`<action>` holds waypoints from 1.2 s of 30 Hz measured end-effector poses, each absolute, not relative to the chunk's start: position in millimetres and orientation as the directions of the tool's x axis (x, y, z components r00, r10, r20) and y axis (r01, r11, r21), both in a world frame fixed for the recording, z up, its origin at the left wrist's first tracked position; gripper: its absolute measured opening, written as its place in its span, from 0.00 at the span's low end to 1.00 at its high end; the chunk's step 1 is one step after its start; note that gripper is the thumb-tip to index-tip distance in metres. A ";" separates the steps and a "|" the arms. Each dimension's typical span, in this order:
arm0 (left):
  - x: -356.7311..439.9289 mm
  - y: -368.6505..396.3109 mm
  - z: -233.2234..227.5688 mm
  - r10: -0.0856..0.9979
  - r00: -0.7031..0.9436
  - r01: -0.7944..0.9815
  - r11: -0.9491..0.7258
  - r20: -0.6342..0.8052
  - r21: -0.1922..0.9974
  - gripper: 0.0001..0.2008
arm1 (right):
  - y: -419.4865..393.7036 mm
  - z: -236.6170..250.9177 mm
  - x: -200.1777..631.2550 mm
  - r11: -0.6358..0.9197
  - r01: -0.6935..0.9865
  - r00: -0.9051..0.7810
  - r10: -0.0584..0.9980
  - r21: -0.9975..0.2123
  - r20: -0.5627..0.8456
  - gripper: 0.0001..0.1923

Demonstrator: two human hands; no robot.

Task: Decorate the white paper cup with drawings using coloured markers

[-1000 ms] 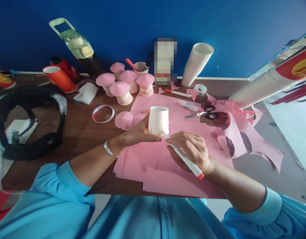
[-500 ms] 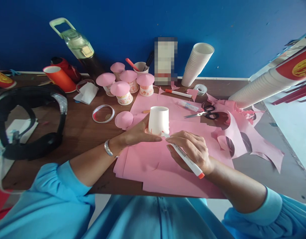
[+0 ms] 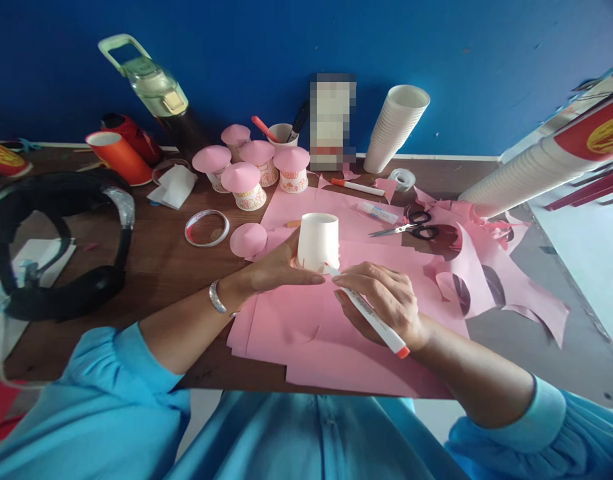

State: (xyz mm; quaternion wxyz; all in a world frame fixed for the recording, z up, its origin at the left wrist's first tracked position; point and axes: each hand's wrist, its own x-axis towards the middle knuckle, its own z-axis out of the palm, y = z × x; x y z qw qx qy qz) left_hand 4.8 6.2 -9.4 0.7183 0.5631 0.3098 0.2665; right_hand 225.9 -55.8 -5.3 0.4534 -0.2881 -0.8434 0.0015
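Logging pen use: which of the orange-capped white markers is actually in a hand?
The orange-capped white marker gripped in the right hand, tip at the white paper cup; the other marker lies untouched behind.

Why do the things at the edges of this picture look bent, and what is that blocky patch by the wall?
Head view: the wide lens bows the edges, so the bottle and cup stack lean outward; the blocky patch is deliberate pixelation, not blur. Lighting is soft and even, with faint shadows under the left hand holding the cup and the right hand with the marker; the centre is sharp.
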 end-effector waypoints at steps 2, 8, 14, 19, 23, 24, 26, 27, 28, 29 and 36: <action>4.7 6.4 -9.7 0.734 0.664 -0.027 0.216 -0.144 0.976 0.33 | -55.8 -5.3 225.9 0.832 0.487 -0.421 0.489 -0.265 0.764 0.13; 4.4 9.0 -13.9 0.710 0.695 -0.040 0.193 -0.112 0.980 0.29 | -55.6 -4.5 225.9 0.834 0.487 -0.427 0.486 -0.259 0.763 0.13; 3.9 10.0 -15.0 0.700 0.705 -0.022 0.177 -0.110 0.984 0.28 | -55.7 -4.2 225.2 0.835 0.486 -0.426 0.484 -0.257 0.765 0.14; 3.3 10.3 -16.5 0.715 0.686 0.009 0.178 -0.135 0.984 0.33 | -55.9 -5.5 225.1 0.827 0.494 -0.423 0.499 -0.269 0.757 0.15; 3.4 10.2 -15.8 0.713 0.691 -0.011 0.176 -0.120 0.984 0.31 | -55.9 -5.4 225.7 0.825 0.497 -0.428 0.504 -0.270 0.750 0.15; 3.5 10.1 -15.6 0.713 0.691 -0.015 0.178 -0.118 0.984 0.31 | -55.9 -5.1 225.7 0.826 0.496 -0.432 0.501 -0.267 0.750 0.15; 3.7 10.0 -15.8 0.715 0.689 -0.026 0.190 -0.120 0.981 0.31 | -55.8 -4.9 225.7 0.831 0.492 -0.435 0.493 -0.259 0.754 0.14; 3.7 9.9 -16.0 0.716 0.688 -0.033 0.195 -0.120 0.980 0.31 | -55.8 -4.9 225.6 0.832 0.491 -0.434 0.489 -0.257 0.757 0.14; 3.8 9.8 -16.3 0.716 0.688 -0.039 0.197 -0.117 0.980 0.31 | -55.8 -5.1 225.5 0.833 0.491 -0.430 0.488 -0.257 0.759 0.14; 3.8 9.8 -16.7 0.716 0.688 -0.043 0.198 -0.114 0.979 0.30 | -55.8 -5.4 225.4 0.832 0.491 -0.427 0.489 -0.260 0.761 0.14; 3.6 10.3 -17.4 0.710 0.695 -0.038 0.197 -0.116 0.980 0.32 | -56.0 -5.9 225.5 0.824 0.499 -0.423 0.501 -0.267 0.755 0.15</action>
